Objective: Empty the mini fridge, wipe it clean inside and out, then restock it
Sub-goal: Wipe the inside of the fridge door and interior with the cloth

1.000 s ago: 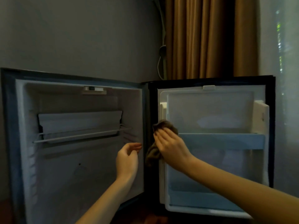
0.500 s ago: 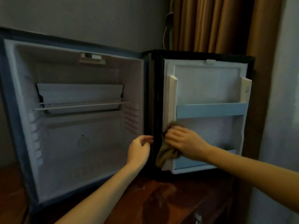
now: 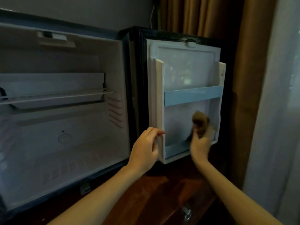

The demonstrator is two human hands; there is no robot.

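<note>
In the right hand (image 3: 200, 144), cloth (image 3: 199, 121).

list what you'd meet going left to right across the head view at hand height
open white mini fridge cavity → left hand → white plastic door-liner upright → right hand gripping crumpled brown cloth → brown curtain → sheer white curtain

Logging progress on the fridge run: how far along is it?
Done: white mini fridge cavity and blue-railed door shelves hold no items. In hand: right hand rubs brown cloth on the lower door liner; left hand grips white door edge. Left: outside wipe, restocking.
</note>
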